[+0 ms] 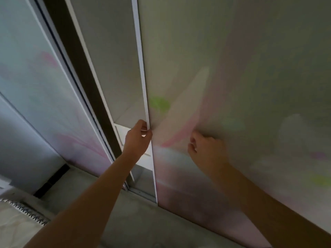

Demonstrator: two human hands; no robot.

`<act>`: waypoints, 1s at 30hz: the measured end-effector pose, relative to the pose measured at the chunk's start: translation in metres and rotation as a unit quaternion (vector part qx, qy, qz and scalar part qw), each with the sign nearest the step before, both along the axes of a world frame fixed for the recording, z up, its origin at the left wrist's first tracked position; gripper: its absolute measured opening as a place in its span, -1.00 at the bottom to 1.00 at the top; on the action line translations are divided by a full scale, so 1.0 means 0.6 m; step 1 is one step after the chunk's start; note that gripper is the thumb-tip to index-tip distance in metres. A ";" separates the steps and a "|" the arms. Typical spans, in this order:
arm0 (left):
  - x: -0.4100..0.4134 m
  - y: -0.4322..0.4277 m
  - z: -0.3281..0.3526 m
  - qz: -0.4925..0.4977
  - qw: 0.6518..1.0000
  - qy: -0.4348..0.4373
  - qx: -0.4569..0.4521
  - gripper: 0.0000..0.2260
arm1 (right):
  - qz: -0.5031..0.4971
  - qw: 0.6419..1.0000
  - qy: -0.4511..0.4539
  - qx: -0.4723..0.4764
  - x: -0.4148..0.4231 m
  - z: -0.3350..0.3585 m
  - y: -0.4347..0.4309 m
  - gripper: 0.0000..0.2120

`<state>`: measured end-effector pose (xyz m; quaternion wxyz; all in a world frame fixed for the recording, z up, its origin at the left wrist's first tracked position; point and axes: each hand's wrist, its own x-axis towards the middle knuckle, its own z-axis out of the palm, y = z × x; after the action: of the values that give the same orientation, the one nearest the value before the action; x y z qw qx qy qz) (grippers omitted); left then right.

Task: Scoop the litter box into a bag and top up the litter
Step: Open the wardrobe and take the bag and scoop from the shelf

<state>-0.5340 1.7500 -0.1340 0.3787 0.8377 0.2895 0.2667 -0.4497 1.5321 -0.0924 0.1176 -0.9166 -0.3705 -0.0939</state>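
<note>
— What takes up most of the view?

— A tall sliding door (250, 86) on the right: a flat, smooth panel, grey-green, printed with soft pink and lime flower shapes. A thin white strip (142, 77) runs down its left edge.

— And to the left of it?

— A second panel (35, 90), paler and bluish, with the same faint pink print. Between the two stand a dark brown upright (78, 72) and a narrow opening (114, 68) with plain grey walls inside. Something white and boxy sits low in the opening, too blurred to name.

— What about the floor?

— A dull grey floor (89, 187), hard and matte, meets the foot of the doors. A dark slot (53, 178) lies along its left edge. In the lower left corner is a pale mat (19, 224) with a black zigzag border.

— And the hands?

— Both bare arms reach up from the bottom edge, and the hands are apart. The left hand (138, 136) pinches the door's white strip, thumb on the front and fingers wrapped behind it. The right hand (206, 149) rests against the door's printed face with its fingers curled in. I cannot tell whether they hook on anything.

— Where is the litter box?

— I cannot tell; this view shows only the doors and the floor.
</note>
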 end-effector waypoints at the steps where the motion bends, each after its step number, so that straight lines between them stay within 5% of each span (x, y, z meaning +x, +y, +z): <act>1: 0.007 -0.012 0.002 -0.021 1.000 0.003 -0.002 -0.86 | -0.016 1.000 0.004 0.005 0.002 0.003 -0.025 -0.83; 6: 0.054 -0.081 0.017 -0.178 0.984 0.013 -0.022 -0.67 | -0.121 0.992 -0.002 0.026 0.011 0.000 -0.129 -0.82; 16: 0.138 -0.159 0.046 -0.430 0.895 0.057 0.105 -0.79 | -0.344 0.924 0.028 0.166 -0.019 -0.040 -0.231 -0.75; 18: 0.160 -0.164 0.052 -0.469 0.866 0.061 0.160 -0.81 | -0.384 0.899 0.044 0.209 -0.036 -0.058 -0.225 -0.56; 23: 0.205 -0.207 0.070 -0.479 0.815 0.061 0.321 -0.63 | -0.438 0.833 0.067 0.332 -0.044 -0.072 -0.209 -0.14; 30: 0.234 -0.275 0.066 -0.509 0.792 0.036 0.336 -0.62 | -0.480 0.770 0.069 0.414 -0.013 -0.051 -0.226 -0.22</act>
<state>-0.3937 1.5848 -0.0946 0.1433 0.9474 -0.2731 0.0861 -0.4574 1.3965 -0.1227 0.4504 -0.8418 0.2017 -0.2188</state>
